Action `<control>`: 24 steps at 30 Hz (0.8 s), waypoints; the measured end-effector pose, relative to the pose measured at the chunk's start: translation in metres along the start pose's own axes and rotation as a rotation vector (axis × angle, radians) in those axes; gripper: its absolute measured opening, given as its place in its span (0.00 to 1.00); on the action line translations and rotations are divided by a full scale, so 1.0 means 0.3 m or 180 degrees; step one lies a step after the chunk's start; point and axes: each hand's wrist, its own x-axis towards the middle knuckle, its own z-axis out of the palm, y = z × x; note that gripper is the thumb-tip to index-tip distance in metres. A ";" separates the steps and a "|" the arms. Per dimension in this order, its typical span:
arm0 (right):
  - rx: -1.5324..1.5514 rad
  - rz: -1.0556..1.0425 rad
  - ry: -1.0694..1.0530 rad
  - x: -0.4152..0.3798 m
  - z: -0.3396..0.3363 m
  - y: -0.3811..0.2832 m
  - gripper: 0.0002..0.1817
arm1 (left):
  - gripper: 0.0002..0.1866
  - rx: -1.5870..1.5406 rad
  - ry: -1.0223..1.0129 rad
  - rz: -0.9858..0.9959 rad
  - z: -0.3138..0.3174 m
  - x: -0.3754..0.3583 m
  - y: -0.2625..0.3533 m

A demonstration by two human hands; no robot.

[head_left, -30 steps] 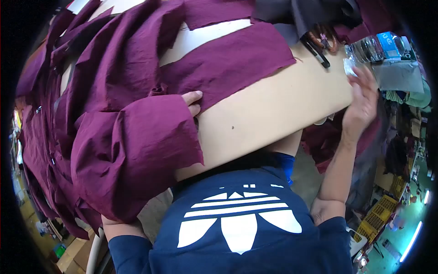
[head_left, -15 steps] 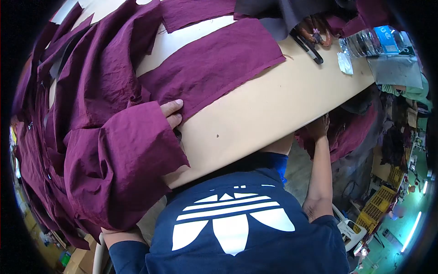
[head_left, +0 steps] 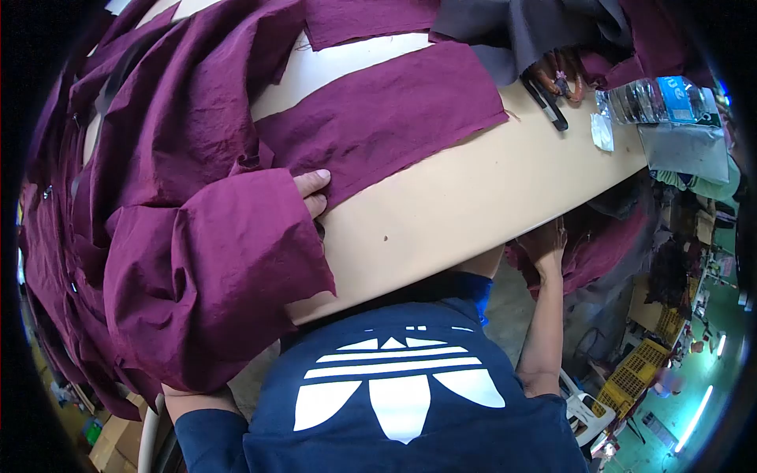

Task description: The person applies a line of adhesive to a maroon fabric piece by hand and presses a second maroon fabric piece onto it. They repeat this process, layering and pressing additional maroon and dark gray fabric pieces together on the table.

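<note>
A loose piece of maroon cloth [head_left: 229,260] drapes over my left forearm and most of my left hand [head_left: 314,191]. Only fingertips of that hand show. They lie extended, slightly apart, on the near left end of a flat maroon cloth strip [head_left: 394,110] on the table. Below the table edge, my right hand [head_left: 544,243] reaches in beside a hanging bundle of maroon cloth [head_left: 607,244]. The table edge and shadow hide its fingers, so its grip does not show.
The pale table [head_left: 441,205] slants across the view. More maroon cloth [head_left: 197,102] heaps at left. Dark grey cloth [head_left: 536,31], a black-handled tool [head_left: 544,102], brown scissor-like handles [head_left: 574,87] and a plastic bottle [head_left: 662,101] sit at the far right. Yellow crates [head_left: 635,377] stand beyond.
The view has shifted slightly, so the table items appear a little lower and to the right. My left fingertips stay on the strip and my right hand stays below the table edge.
</note>
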 end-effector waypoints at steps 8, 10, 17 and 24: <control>0.1147 -0.0375 0.2409 0.024 -0.457 -0.220 0.20 | 0.30 -0.0104 0.0004 0.0015 0.023 -0.004 -0.017; 0.1543 -0.0784 0.1983 0.044 -0.507 -0.355 0.23 | 0.31 -0.0122 -0.0012 0.0020 0.028 -0.001 -0.023; 0.2683 -0.1290 0.0778 0.173 -0.457 -0.496 0.28 | 0.31 -0.0185 -0.0020 0.0010 0.026 -0.013 -0.027; 0.0810 -0.1371 0.1144 0.177 -0.444 -0.531 0.27 | 0.32 -0.0280 -0.0044 -0.0031 0.021 -0.020 -0.024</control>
